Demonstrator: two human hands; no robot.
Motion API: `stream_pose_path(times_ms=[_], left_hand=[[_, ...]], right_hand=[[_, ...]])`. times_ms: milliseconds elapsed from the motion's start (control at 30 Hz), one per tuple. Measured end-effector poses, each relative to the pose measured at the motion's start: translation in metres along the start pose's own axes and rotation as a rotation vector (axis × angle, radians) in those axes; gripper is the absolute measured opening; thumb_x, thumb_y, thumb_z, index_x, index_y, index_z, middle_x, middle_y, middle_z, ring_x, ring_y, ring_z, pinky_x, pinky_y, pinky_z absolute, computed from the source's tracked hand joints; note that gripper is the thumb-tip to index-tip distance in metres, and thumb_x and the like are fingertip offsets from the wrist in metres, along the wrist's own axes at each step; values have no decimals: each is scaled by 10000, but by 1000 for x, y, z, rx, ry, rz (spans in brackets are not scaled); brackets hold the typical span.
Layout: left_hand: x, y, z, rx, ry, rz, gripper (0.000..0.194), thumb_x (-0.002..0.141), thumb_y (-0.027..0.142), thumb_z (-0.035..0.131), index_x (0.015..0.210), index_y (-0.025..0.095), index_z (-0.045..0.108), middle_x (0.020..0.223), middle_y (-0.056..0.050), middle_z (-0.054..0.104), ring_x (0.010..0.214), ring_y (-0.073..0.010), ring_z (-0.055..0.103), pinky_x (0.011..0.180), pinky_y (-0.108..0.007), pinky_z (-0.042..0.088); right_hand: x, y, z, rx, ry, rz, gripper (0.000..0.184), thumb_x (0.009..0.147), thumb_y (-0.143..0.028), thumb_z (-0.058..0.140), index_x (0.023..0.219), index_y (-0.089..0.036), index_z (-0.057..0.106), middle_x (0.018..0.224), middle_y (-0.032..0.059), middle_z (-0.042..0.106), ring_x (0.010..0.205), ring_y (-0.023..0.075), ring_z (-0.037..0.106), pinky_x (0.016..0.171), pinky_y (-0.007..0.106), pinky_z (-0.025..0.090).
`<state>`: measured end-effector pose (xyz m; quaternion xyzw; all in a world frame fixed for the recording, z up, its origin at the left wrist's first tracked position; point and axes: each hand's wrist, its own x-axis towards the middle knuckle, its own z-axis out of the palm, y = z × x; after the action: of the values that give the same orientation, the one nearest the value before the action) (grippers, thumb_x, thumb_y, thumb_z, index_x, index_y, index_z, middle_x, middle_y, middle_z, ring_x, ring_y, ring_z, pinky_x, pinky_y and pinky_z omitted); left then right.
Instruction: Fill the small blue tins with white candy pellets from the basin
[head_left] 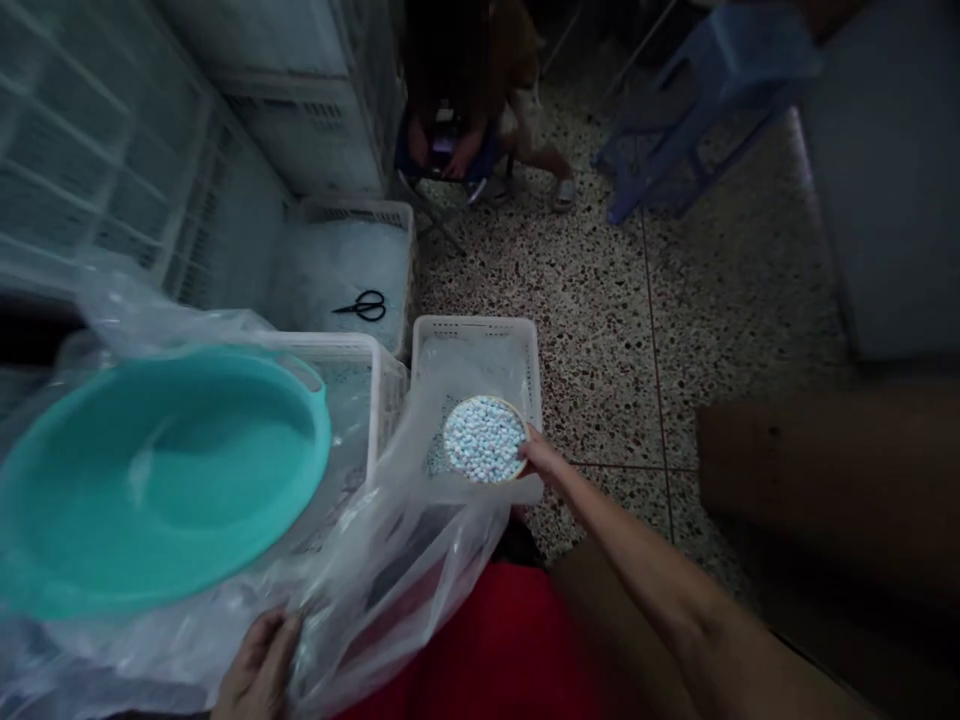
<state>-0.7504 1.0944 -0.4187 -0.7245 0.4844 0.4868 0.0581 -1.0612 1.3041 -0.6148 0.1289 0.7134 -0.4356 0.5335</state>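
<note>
My right hand grips the rim of a round bowl filled with small pale blue and white pieces; their exact kind is too small to tell. The bowl is held above a white plastic crate. At the lower left, my left hand is closed on the edge of a clear plastic bag, which spreads across my lap up to the crate. Left of the bag, a large turquoise basin rests tilted on another white crate.
Black scissors lie on plastic sheeting in a farther crate. Stacked crates line the left. A person sits ahead, holding a device. A blue stool stands at the upper right on the speckled floor.
</note>
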Motion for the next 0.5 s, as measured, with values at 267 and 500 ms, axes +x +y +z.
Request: stream_pose_path(times_ms=[267, 500], left_hand=[[-11, -21, 0, -341, -234, 70, 463, 584, 567, 679, 759, 177, 502, 635, 34, 558, 612, -147, 514, 601, -244, 412], [-2, -35, -5, -289, -282, 246, 454, 606, 602, 621, 682, 164, 528, 576, 29, 488, 566, -134, 447, 553, -244, 357]], right_hand=[[-139, -111, 55, 46, -136, -114, 850, 431, -152, 456, 1270, -269, 390, 1007, 71, 612, 613, 214, 588, 396, 334, 502], [-167, -196, 203, -143, -393, -197, 768, 477, -137, 477, 1210, -287, 304, 1143, 58, 525, 661, 176, 594, 463, 331, 531]])
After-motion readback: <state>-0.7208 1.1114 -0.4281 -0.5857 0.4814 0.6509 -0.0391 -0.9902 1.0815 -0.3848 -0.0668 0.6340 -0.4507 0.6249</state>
